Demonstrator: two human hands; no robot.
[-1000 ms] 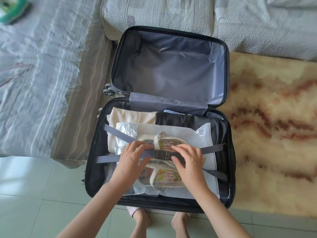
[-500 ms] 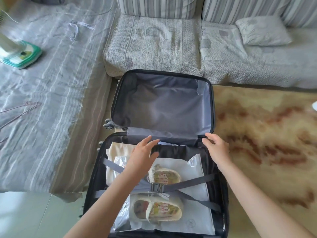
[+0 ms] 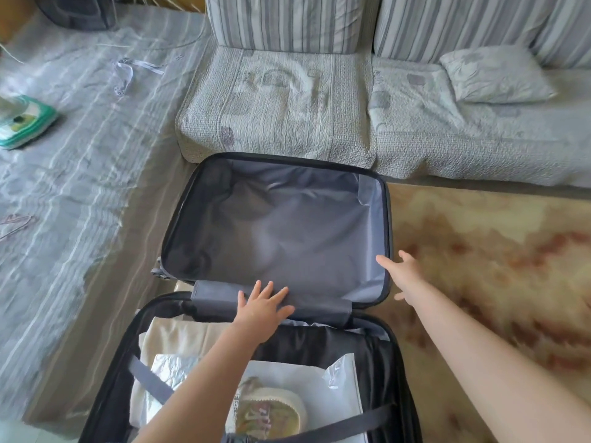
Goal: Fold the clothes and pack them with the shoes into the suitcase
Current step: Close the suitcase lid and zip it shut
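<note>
A black suitcase (image 3: 105, 372) lies open on the floor, its grey-lined lid (image 3: 275, 225) tilted up against the sofa. The near half holds folded cream clothes (image 3: 172, 338), a black garment (image 3: 319, 345) and a clear bag with shoes (image 3: 271, 414) under grey crossed straps (image 3: 150, 378). My left hand (image 3: 262, 310) lies flat with spread fingers on the grey hinge band. My right hand (image 3: 404, 273) reaches with straight fingers to the lid's right edge, holding nothing.
A grey quilted sofa (image 3: 319, 107) with a small pillow (image 3: 492, 75) runs behind the lid. A bed with striped sheet (image 3: 80, 174) is left, bearing a green box (image 3: 22, 123). A beige patterned rug (image 3: 495, 266) spreads to the right.
Both hands left the strap buckle over the shoes and moved forward: the left to the hinge band, the right to the lid's right edge. The view tilted upward.
</note>
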